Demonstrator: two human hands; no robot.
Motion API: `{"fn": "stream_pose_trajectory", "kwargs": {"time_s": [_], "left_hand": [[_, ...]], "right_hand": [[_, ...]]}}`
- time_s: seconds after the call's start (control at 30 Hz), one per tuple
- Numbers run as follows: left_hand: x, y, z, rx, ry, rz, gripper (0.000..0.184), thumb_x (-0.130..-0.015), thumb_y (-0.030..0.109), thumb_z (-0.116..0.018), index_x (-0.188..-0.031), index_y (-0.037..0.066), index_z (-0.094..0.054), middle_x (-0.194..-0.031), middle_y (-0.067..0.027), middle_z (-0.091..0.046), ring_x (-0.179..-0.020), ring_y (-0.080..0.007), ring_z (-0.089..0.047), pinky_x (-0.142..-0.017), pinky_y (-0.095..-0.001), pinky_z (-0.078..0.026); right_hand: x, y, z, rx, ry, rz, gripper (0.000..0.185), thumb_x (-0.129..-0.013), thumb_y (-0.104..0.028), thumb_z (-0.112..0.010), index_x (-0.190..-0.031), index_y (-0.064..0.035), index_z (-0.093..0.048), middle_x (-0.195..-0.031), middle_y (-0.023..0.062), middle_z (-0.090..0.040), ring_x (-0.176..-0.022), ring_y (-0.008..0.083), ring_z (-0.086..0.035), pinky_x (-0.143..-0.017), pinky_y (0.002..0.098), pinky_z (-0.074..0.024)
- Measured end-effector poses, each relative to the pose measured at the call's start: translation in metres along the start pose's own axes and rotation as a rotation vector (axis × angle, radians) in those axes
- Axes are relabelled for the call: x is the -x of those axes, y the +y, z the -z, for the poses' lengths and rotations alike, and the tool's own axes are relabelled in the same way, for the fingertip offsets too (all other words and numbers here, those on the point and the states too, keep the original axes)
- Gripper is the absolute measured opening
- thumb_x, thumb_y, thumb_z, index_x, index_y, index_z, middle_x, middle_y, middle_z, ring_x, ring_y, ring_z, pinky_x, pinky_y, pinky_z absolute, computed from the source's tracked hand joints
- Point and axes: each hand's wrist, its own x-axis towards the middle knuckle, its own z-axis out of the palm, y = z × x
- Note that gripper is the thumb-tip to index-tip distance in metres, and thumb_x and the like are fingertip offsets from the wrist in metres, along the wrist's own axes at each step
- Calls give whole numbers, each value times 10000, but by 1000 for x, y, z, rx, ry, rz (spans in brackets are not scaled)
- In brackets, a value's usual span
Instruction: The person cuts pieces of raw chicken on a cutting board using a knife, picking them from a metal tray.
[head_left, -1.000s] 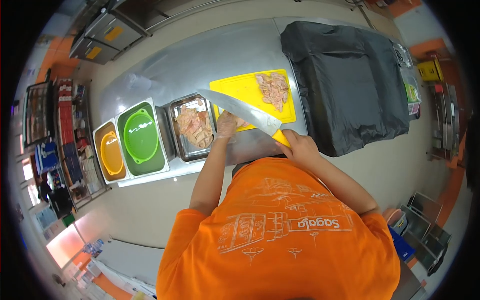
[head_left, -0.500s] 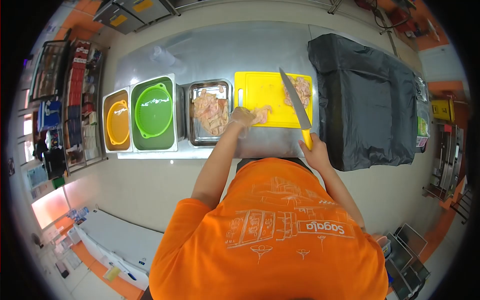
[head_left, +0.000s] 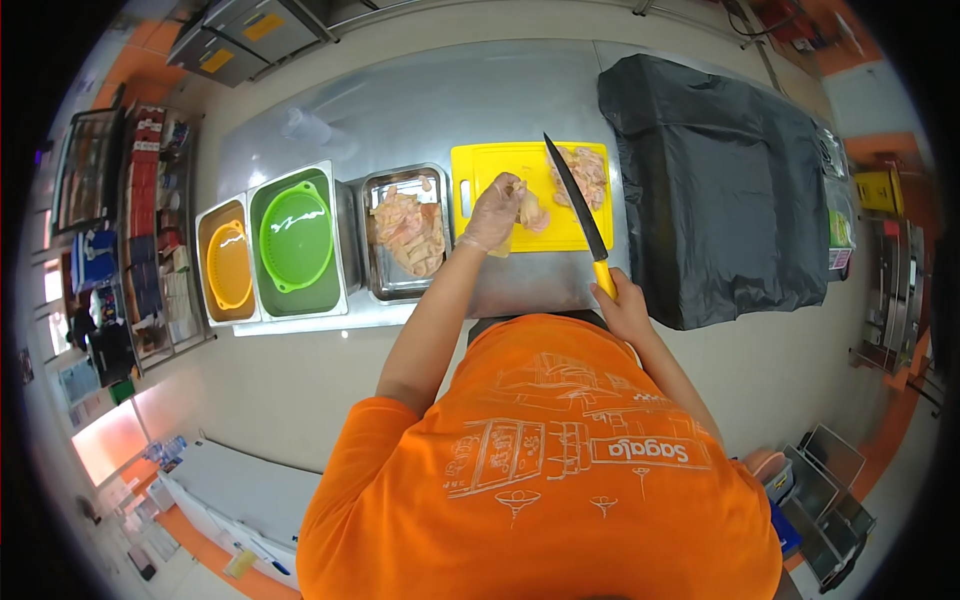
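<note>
My left hand (head_left: 494,214), in a clear plastic glove, pinches a piece of raw meat (head_left: 533,212) over the left half of the yellow cutting board (head_left: 490,160). The meat looks like pale chicken and hangs down to the board. My right hand (head_left: 624,303) is wrapped round the yellow handle of a large kitchen knife (head_left: 577,198). Its long blade points away from me, over the right part of the board. Beyond the blade lies a heap of cut meat (head_left: 586,175). Left of the board, a steel tray (head_left: 372,277) holds more pale meat pieces (head_left: 408,232).
Two steel containers stand further left, one with a green basket (head_left: 296,237), the other with an orange basket (head_left: 230,265). A black plastic cover (head_left: 720,200) drapes over something bulky on the right. A clear plastic item (head_left: 306,127) lies at the back of the steel table (head_left: 420,105).
My left hand has moved away from me over the board and lifted one end of the meat. The knife stays in my right hand at nearly the same angle. The whole view has shifted slightly.
</note>
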Motion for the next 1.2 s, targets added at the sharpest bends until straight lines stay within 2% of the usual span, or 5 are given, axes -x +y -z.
{"fn": "stream_pose_trajectory", "kwargs": {"time_s": [0.1,0.23,0.33,0.73,1.2], "left_hand": [[5,17,-15,225,144,-45,182,-1028,151,-591,-1076,-24,-581,-977,-140,-674,-885,-161,-717,-667,-303,-612],[5,-77,16,-130,340,224,243,-934,175,-693,-864,-58,-691,-777,-129,-740,-629,-161,-706,-582,-281,-561],[22,-84,19,-139,408,345,233,-928,174,-693,-880,-53,-717,-703,-112,-730,-616,-156,-711,-550,-280,-538],[43,-47,23,-433,371,400,203,-950,119,-684,-917,-81,-695,-717,-138,-717,-578,-184,-703,-524,-304,-535],[54,-90,34,-352,410,373,240,-955,149,-657,-875,-73,-703,-659,-134,-700,-538,-186,-686,-509,-328,-537]], "right_hand": [[-3,6,-1,-59,-5,5,296,-992,-244,-636,-1082,34,-590,-829,282,-660,-800,481,-669,-687,500,-495],[-8,33,-20,56,44,68,266,-1031,-223,-563,-1082,37,-545,-851,300,-667,-826,505,-667,-711,548,-499],[-12,34,-33,73,-24,44,263,-1058,-225,-523,-1142,24,-525,-894,323,-676,-834,529,-659,-718,584,-497],[-22,60,-67,279,-26,15,272,-1073,-267,-497,-1120,0,-488,-906,323,-683,-856,531,-668,-732,630,-516],[-31,52,-61,387,33,-12,270,-1069,-258,-508,-1121,6,-486,-899,337,-679,-817,539,-664,-710,634,-514]]}}
